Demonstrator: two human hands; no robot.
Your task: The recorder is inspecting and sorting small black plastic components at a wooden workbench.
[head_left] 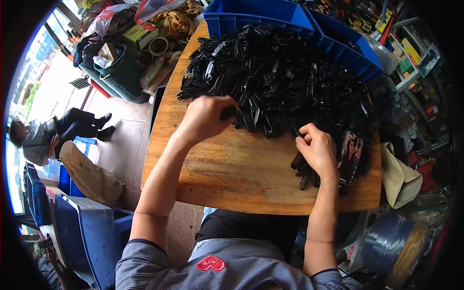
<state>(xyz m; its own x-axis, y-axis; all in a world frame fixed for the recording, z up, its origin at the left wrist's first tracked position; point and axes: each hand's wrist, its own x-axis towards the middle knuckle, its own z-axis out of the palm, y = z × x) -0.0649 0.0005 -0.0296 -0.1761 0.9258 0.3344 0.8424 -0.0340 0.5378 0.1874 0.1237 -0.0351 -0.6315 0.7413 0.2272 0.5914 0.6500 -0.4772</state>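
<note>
Wooden table [232, 169] in front of you, under the pile. Pile of black parts [270, 72] covers its far half, just beyond both your hands. One blue bin [258, 24] sits behind the pile, a second blue bin [340, 50] at the pile's far right. Your left hand [208, 116] is at the pile's near-left edge, fingers curled closed round a black piece [228, 112]. Your right hand [316, 147] is at the pile's near-right edge, fingers bent in, thumb and forefinger together; can't tell if they grip a part. Phone [350, 159] leans at the pile's right end, screen lit. Small cluster of black parts [304, 178] lies nearer you than the pile, partly beneath your right hand.
</note>
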